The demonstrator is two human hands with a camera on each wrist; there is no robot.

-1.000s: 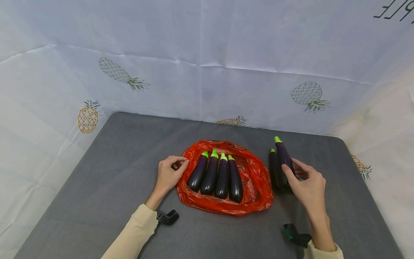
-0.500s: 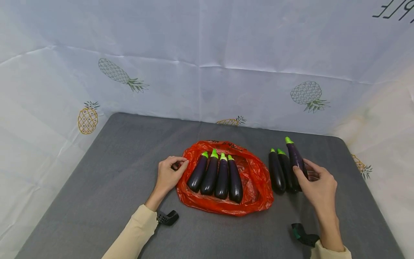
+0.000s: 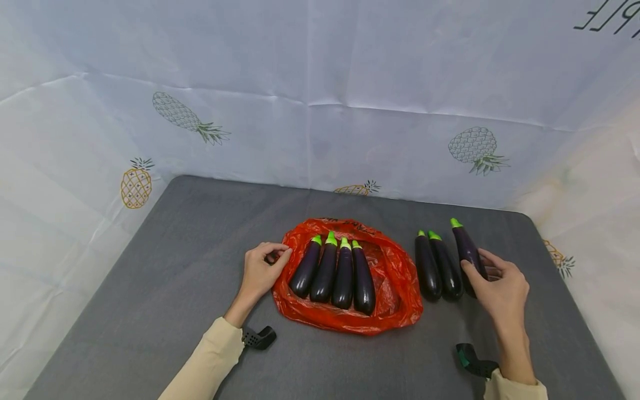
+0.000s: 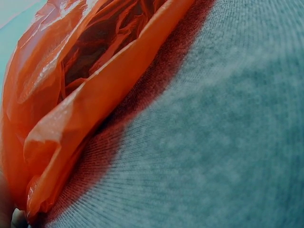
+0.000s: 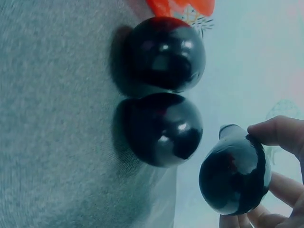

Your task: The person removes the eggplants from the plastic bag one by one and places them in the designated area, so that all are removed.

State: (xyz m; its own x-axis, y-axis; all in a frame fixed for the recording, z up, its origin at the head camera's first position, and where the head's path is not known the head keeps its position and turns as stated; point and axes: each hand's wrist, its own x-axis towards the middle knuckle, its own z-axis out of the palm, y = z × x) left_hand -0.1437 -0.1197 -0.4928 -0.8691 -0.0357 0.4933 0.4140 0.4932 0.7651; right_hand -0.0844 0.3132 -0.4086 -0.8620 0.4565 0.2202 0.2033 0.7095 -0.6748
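Observation:
My left hand (image 3: pixel 262 269) pinches the left edge of a red plastic bag (image 3: pixel 345 323), which lies spread and rolled open. Several glossy dark purple eggplants (image 3: pixel 343 278) with green stem ends lie side by side inside it. On the right, my right hand (image 3: pixel 502 291) grips another eggplant (image 3: pixel 466 247) between thumb and fingers, stem end pointing away. The right wrist view shows this eggplant (image 5: pixel 232 175) raised off the cloth. Left of it, two eggplants (image 3: pixel 427 266) lie close together beside the bag. In the left wrist view the bag's rim (image 4: pixel 104 90) fills the upper left.
A grey cloth-covered table (image 3: pixel 190 233) carries everything. Behind it hangs a pale curtain (image 3: pixel 280 139) printed with pineapples, meeting the table's far edge. A black wrist mount (image 3: pixel 259 337) sits at the left sleeve, another mount (image 3: pixel 475 361) at the right.
My right hand has moved right with the eggplant, away from the two lying ones, and slightly lower. Both of those now show fully. The left hand and bag have not moved.

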